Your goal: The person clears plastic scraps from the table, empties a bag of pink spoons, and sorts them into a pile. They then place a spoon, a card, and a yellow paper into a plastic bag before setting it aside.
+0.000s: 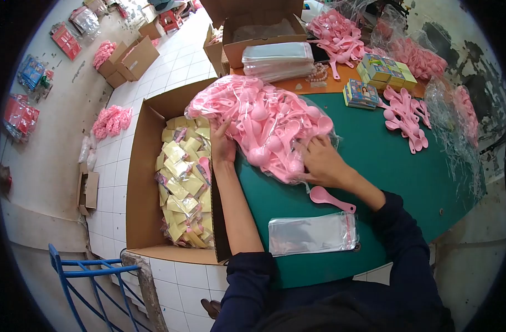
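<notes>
Clear bag of pink spoons point(258, 119) on green surface point(386, 177), beside open carton point(142, 177) of packets point(181, 191); left hand point(223, 145) loosely open against the bag's side, right hand point(321, 161) part-curled at its lower edge, grip unclear

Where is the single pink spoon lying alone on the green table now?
In the head view, right of centre, the pink spoon lies between the right hand and the nearer stack of clear bags.

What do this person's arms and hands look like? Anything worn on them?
Dark navy sleeves, plain and creased, end near the elbows, leaving the forearms bare. The left hand and right hand have no gloves; no watch or bracelet shows.
</notes>
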The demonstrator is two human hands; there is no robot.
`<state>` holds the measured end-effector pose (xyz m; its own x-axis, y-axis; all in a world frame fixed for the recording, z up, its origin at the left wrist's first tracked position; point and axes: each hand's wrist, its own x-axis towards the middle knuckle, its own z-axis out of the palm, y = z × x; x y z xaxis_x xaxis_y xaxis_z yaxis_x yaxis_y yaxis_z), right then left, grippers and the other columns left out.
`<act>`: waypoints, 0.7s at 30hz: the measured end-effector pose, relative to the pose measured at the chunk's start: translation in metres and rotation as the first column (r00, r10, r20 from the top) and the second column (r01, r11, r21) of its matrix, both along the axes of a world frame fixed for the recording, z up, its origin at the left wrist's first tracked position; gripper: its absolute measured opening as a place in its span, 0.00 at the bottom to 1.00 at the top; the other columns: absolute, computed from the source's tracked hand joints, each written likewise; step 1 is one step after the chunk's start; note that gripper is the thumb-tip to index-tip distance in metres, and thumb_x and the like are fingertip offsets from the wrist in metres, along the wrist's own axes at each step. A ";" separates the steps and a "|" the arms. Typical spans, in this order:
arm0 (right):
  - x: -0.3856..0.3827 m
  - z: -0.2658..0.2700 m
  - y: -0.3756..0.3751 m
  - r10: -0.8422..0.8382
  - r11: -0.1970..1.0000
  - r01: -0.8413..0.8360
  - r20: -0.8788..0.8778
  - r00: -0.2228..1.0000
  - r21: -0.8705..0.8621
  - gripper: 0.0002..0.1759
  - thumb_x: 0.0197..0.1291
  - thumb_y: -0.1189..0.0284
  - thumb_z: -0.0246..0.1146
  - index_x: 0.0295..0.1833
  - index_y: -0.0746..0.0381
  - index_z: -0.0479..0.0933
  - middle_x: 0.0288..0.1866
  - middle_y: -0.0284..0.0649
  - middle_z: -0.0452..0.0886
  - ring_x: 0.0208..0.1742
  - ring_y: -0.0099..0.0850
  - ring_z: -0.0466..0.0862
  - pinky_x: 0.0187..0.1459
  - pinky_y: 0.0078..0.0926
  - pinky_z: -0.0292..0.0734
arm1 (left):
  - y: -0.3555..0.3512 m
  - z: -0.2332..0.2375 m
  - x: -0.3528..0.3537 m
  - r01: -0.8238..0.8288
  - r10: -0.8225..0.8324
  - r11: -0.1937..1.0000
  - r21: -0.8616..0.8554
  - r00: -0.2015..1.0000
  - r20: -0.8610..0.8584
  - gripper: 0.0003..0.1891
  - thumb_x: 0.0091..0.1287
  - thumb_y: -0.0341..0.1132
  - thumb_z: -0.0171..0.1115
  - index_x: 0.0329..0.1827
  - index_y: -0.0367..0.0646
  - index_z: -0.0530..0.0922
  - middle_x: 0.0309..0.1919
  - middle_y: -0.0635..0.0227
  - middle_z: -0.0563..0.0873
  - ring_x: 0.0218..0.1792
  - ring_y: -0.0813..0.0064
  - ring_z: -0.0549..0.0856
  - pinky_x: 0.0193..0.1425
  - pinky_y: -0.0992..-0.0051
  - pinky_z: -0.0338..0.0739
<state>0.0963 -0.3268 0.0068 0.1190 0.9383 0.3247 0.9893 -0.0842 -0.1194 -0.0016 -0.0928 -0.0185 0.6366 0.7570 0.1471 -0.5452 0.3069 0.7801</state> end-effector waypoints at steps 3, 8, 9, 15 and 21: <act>-0.008 -0.013 0.007 -0.062 0.995 0.058 -0.048 0.997 -0.086 0.25 0.49 0.59 0.63 0.42 0.72 0.74 0.44 0.56 0.75 0.50 0.49 0.73 0.50 0.44 0.67 | 0.007 -0.007 0.002 0.063 -0.058 0.997 -0.045 0.993 0.105 0.32 0.61 0.21 0.52 0.70 0.44 0.56 0.64 0.63 0.66 0.62 0.68 0.71 0.64 0.69 0.68; 0.011 0.012 -0.022 -0.076 0.968 -0.056 -0.501 0.862 -0.244 0.19 0.48 0.65 0.61 0.38 0.71 0.73 0.36 0.59 0.76 0.40 0.52 0.76 0.43 0.42 0.71 | 0.014 -0.016 0.004 0.037 -0.032 0.997 -0.061 0.996 0.079 0.32 0.60 0.20 0.52 0.69 0.43 0.56 0.63 0.62 0.68 0.61 0.66 0.72 0.64 0.67 0.68; 0.012 0.021 -0.032 -0.130 0.963 -0.029 -0.555 0.821 -0.269 0.18 0.48 0.66 0.61 0.38 0.70 0.73 0.35 0.59 0.76 0.38 0.52 0.77 0.42 0.42 0.71 | 0.013 -0.016 0.004 0.033 -0.028 0.998 -0.060 0.997 0.078 0.32 0.60 0.20 0.52 0.69 0.43 0.57 0.62 0.61 0.69 0.60 0.66 0.73 0.63 0.67 0.69; 0.023 0.039 -0.096 -0.309 0.951 0.114 -0.867 0.390 -0.288 0.16 0.53 0.68 0.62 0.43 0.69 0.75 0.30 0.44 0.80 0.26 0.31 0.82 0.32 0.25 0.79 | 0.014 -0.018 0.004 0.006 -0.002 0.997 -0.079 0.999 0.047 0.30 0.60 0.20 0.52 0.67 0.43 0.59 0.57 0.57 0.73 0.56 0.65 0.76 0.61 0.68 0.71; 0.035 0.031 -0.150 -0.268 0.930 0.269 -0.963 0.037 -0.249 0.12 0.55 0.73 0.64 0.43 0.69 0.75 0.31 0.35 0.77 0.27 0.20 0.79 0.31 0.18 0.80 | 0.020 -0.024 0.005 0.006 -0.002 0.996 -0.088 0.999 0.044 0.29 0.59 0.20 0.53 0.65 0.46 0.61 0.57 0.60 0.73 0.57 0.66 0.75 0.61 0.67 0.71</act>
<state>0.1312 -0.4772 0.0376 0.5692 0.7601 -0.3133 -0.1007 -0.3138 -0.9441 0.0036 -0.0726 -0.0420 0.6342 0.7656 0.1078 -0.5770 0.3759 0.7251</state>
